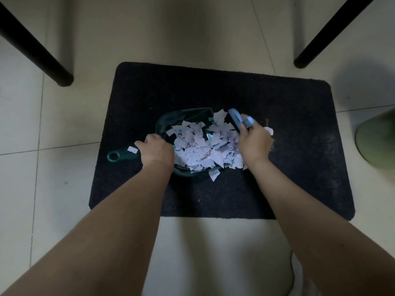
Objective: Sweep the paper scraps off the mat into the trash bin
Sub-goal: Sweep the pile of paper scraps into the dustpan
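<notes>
black mat (267,189), teal dustpan (171,122), grid-printed white scraps (198,146)

This looks like a room in a home. The floor (64,124) is pale glazed tile with thin grout lines, and a dark doormat-like mat (277,178) lies on it. Beyond the fingers, two black furniture legs (42,54) slant down to the tiles at either side.

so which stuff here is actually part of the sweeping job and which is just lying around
Part of the job:
- paper scraps, mostly heaped in the dustpan
- teal dustpan, handle held by the left hand
- blue brush, held by the right hand
- black mat
- green bin at the right edge, probably the trash bin

Just there:
- two black furniture legs
- tiled floor
</notes>
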